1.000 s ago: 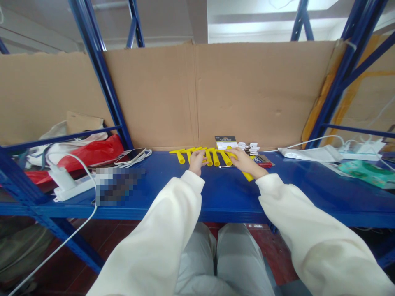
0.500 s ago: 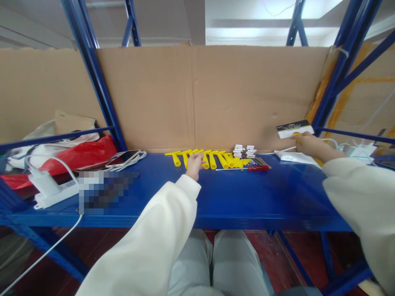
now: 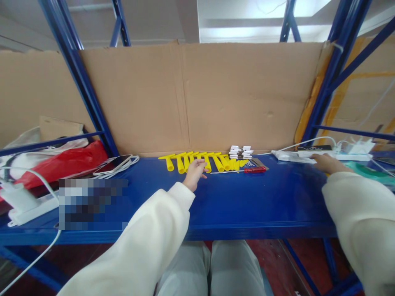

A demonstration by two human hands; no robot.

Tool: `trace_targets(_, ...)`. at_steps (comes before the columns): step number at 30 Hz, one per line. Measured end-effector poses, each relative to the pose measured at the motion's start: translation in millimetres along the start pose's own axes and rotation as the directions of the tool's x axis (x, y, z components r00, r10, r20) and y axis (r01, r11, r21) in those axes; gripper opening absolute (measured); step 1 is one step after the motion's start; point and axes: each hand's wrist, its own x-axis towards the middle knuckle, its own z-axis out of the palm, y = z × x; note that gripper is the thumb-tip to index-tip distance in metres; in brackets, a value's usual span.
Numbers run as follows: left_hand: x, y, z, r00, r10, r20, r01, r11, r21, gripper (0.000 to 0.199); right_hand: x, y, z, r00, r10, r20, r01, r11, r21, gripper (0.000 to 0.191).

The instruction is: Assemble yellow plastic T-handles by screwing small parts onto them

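My left hand (image 3: pixel 195 172) hovers in front of a row of yellow T-shaped plastic pieces (image 3: pixel 180 163), fingers loosely bent and apart, with nothing seen in them. At the right, my right hand (image 3: pixel 329 163) has its fingers closed at the lower edge of a black and white card (image 3: pixel 316 149), held low by the white power strip. My fingers partly hide where they meet the card. Just left of it lies a flat white packet (image 3: pixel 285 156). A red-handled screwdriver (image 3: pixel 254 169) lies right of the yellow pieces, in front of a stack of white pieces (image 3: pixel 240 152).
Cardboard (image 3: pixel 228 98) closes off the back of the blue shelf (image 3: pixel 234 205). On the left are a phone (image 3: pixel 112 163), a red bag (image 3: pixel 64 163) and a white power strip (image 3: pixel 33 211). Another power strip (image 3: pixel 352 156) with cables and a green item (image 3: pixel 370 172) are on the right.
My right hand has lowered the black and white card from upright toward the shelf and moved it right. My left hand has drawn back slightly from the yellow pieces. The view has shifted a little.
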Motion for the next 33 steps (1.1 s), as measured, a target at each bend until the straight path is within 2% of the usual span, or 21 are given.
trace_targets(2,0.0,-2.0,0.7,1.0,0.006,0.013,-0.006,1.0,0.012,0.011,-7.3,-10.3,-3.4,0.993,0.058,0.105,-0.058,0.998,-0.002,0.049)
trace_targets(4,0.5,-4.3,0.8,0.999,0.022,0.023,-0.023,1.0,0.017,0.011,-13.1,-19.4,-7.8,0.984,0.107,0.143,-0.108,0.994,-0.004,0.051)
trace_targets(9,-0.2,-6.4,0.8,0.999,0.023,0.047,-0.024,0.999,0.028,0.012,-17.2,-31.0,-7.2,0.985,0.116,0.129,-0.114,0.993,-0.018,0.051)
trace_targets(15,-7.1,0.8,3.3,0.999,0.014,0.05,-0.015,1.0,0.017,0.008,-16.9,-37.7,1.4,0.98,0.144,0.137,-0.139,0.989,-0.045,0.047)
trace_targets(22,-13.6,7.3,3.8,0.998,0.0,0.055,-0.001,1.0,0.006,0.01,-19.5,-42.0,0.1,0.965,0.166,0.204,-0.171,0.985,0.003,0.059)
trace_targets(29,-15.5,8.9,3.1,0.997,-0.007,0.082,0.007,1.0,-0.006,0.012,-13.9,-38.4,2.0,0.965,0.166,0.202,-0.161,0.986,-0.039,0.064)
trace_targets(33,-13.9,7.4,3.0,0.996,0.007,0.094,-0.007,1.0,-0.002,0.011,-12.2,-38.1,4.8,0.977,0.14,0.163,-0.128,0.989,-0.079,0.065)
